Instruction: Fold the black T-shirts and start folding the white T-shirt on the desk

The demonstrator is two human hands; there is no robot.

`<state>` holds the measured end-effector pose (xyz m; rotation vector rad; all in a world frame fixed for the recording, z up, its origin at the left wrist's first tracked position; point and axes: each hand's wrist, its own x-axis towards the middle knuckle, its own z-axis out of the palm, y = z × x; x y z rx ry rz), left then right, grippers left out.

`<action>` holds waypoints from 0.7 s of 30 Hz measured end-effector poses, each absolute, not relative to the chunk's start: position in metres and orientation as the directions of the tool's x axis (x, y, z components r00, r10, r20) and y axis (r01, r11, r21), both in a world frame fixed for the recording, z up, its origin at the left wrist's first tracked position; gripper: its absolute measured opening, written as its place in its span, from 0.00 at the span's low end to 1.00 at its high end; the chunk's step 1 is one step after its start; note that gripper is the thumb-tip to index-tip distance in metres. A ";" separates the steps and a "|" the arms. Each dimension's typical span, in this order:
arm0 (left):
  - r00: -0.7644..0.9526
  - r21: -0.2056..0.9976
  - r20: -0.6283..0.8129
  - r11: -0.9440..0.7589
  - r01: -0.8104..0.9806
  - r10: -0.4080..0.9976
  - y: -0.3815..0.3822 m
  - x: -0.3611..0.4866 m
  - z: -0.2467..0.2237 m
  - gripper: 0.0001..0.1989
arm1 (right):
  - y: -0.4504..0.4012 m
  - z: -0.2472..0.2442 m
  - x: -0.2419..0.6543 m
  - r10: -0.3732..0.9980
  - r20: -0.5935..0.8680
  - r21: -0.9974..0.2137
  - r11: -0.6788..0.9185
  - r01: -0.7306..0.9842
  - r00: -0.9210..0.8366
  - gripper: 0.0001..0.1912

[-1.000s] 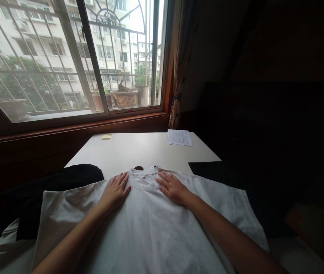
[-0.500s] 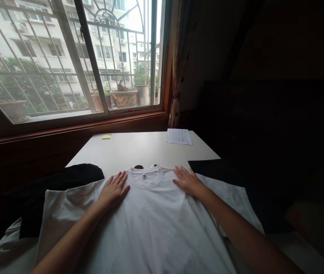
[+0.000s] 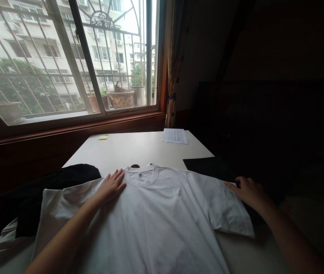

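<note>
A white short-sleeved T-shirt (image 3: 150, 217) lies spread face up, its neckline toward the far side. On its left shoulder area, beside the collar, my left hand (image 3: 112, 186) rests flat and open. My right hand (image 3: 249, 192) is at the upper outer edge of the right sleeve, fingers apart, one digit touching the cloth. Some creases run across that sleeve and down the body of the shirt.
The shirt lies on a white table (image 3: 133, 146). Dark cloth (image 3: 64, 177) sits at the left, and a dark flat piece (image 3: 204, 163) at the right. Farther back are yellow sticky notes (image 3: 103, 137) and printed sheets (image 3: 175, 136). Two small round objects peek out behind the collar.
My right hand has moved from beside the collar out to the right sleeve's edge. My left hand stays on the shirt. The view has shifted slightly right.
</note>
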<state>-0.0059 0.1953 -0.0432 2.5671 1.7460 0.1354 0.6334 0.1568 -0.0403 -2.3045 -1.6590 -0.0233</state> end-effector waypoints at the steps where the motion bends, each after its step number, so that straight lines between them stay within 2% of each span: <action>1: 0.366 0.072 0.074 -0.371 0.926 0.928 0.195 0.001 -0.040 0.31 | 0.150 -0.043 0.642 0.918 0.131 -0.271 -0.329 0.904 0.374 0.37; 4: 0.419 0.066 0.194 -0.438 0.897 0.887 0.187 0.039 -0.027 0.30 | 0.132 -0.050 0.649 0.921 -0.059 -0.403 -0.376 0.835 0.386 0.30; 6: 0.502 0.097 0.258 -0.539 0.836 0.825 0.176 0.078 -0.019 0.28 | 0.124 -0.051 0.642 0.935 -0.092 -0.449 -0.346 0.824 0.342 0.27; 9: 0.656 0.162 0.304 -0.716 0.679 0.691 0.150 0.145 -0.013 0.27 | 0.116 -0.050 0.626 0.948 -0.006 -0.462 -0.285 0.840 0.318 0.22; 11: 0.742 0.199 0.291 -0.797 0.570 0.603 0.130 0.186 -0.016 0.27 | 0.114 -0.046 0.617 0.945 0.041 -0.513 -0.260 0.818 0.326 0.18; 16: 0.842 0.274 0.229 -0.863 0.425 0.488 0.096 0.240 -0.037 0.33 | 0.117 -0.031 0.609 0.867 0.130 -0.644 -0.294 0.706 0.480 0.15; 21: 0.874 0.226 0.217 -0.894 0.388 0.434 0.092 0.236 -0.044 0.32 | 0.126 -0.026 0.613 0.837 0.150 -0.703 -0.284 0.653 0.526 0.14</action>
